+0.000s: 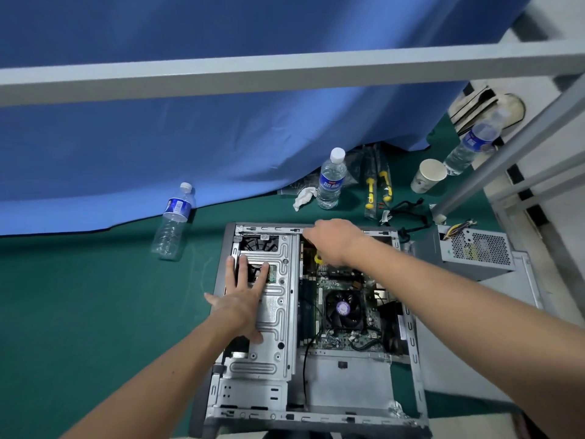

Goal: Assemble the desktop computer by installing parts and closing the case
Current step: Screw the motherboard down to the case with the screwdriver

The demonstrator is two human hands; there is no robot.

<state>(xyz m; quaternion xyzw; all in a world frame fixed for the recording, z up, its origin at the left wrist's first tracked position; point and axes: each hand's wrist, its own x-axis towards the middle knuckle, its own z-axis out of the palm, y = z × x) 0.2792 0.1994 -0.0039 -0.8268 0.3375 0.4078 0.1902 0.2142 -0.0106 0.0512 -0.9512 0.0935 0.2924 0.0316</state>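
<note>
Currently: open computer case (411,359) lies flat on green mat. Left hand (243,293), fingers straight, presses drive cage (278,312) left of CPU fan (343,308). Right hand (332,240) reaches case's far edge; grip not discernible. Risk: forearm crossing motherboard (357,339) may snag cables. Power supply (474,251) sits uninstalled right of case.
</note>
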